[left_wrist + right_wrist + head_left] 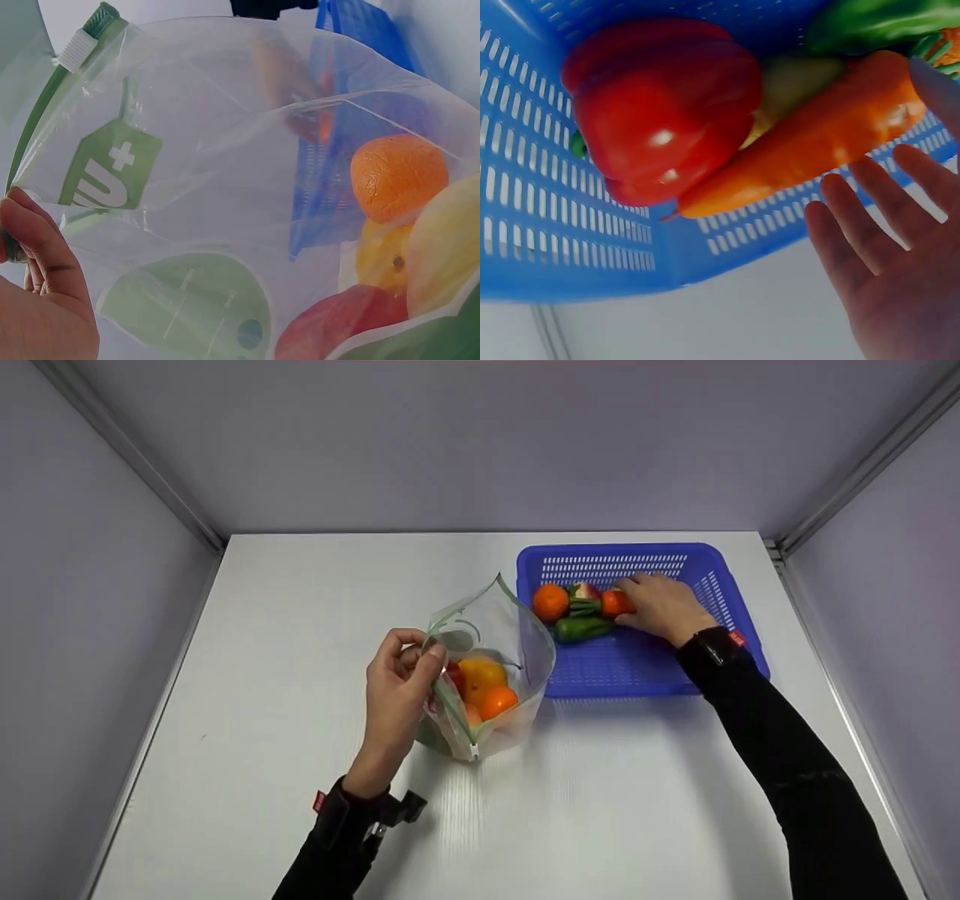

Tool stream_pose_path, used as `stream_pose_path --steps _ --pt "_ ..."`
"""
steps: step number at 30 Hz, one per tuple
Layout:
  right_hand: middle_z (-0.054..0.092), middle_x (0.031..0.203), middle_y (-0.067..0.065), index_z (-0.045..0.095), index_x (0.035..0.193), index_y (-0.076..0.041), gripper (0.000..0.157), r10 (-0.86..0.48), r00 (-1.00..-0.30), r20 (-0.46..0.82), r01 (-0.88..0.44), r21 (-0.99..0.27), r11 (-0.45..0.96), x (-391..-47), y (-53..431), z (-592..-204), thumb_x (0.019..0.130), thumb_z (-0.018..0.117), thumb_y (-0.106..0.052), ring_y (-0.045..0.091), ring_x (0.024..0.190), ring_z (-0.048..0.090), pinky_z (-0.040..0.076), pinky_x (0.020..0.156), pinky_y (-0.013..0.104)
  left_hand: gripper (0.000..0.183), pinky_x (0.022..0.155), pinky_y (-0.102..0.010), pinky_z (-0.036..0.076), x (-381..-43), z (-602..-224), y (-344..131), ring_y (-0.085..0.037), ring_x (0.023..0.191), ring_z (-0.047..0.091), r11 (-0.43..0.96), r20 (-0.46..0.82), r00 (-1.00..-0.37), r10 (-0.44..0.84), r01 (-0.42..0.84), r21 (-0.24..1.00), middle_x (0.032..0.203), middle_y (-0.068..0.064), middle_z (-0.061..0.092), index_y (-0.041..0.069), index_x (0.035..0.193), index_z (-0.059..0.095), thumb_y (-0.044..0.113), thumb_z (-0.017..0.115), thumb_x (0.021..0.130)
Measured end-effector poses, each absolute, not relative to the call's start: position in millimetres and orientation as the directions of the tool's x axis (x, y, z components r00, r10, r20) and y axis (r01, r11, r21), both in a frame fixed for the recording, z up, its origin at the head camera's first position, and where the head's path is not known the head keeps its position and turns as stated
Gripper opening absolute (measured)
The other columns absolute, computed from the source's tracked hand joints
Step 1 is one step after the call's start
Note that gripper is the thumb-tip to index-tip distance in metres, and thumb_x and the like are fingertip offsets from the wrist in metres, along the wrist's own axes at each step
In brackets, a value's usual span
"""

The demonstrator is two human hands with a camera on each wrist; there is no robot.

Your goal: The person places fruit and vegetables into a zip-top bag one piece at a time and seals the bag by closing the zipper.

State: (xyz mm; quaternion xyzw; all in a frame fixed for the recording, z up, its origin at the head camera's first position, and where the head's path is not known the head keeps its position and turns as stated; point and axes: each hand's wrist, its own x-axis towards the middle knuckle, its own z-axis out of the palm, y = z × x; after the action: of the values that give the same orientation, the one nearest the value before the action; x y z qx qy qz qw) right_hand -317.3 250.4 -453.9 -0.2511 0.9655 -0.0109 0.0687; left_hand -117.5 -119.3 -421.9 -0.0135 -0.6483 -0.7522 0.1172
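My left hand pinches the green-trimmed edge of a clear zip bag between thumb and fingers, and the bag's mouth gapes. Inside lie an orange, a yellow fruit and a red fruit, partly blurred by the plastic. Over the blue basket my right hand reaches down at a carrot. In the right wrist view its fingers are extended and spread along the carrot, with the thumb by the stem end. A red bell pepper lies beside the carrot.
Left of the carrot in the basket are another orange, a green pepper and a red-and-pale fruit. The basket stands at the back right of the white table. Grey walls enclose the table's back and sides.
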Motion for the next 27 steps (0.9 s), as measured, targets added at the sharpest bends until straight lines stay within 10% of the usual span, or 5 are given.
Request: stream_pose_path --steps 27 --pt "0.062 0.123 0.021 0.061 0.135 -0.002 0.047 -0.486 -0.871 0.071 -0.490 -0.200 0.849 -290 278 -429 0.095 0.078 -0.021 0.039 0.106 0.062 0.051 0.092 0.057 0.013 0.056 -0.026 0.052 -123 -431 -115 -0.017 0.066 0.052 -0.161 0.216 -0.964 -0.155 0.241 0.957 0.086 -0.011 0.060 -0.002 0.109 0.060 0.009 0.061 0.103"
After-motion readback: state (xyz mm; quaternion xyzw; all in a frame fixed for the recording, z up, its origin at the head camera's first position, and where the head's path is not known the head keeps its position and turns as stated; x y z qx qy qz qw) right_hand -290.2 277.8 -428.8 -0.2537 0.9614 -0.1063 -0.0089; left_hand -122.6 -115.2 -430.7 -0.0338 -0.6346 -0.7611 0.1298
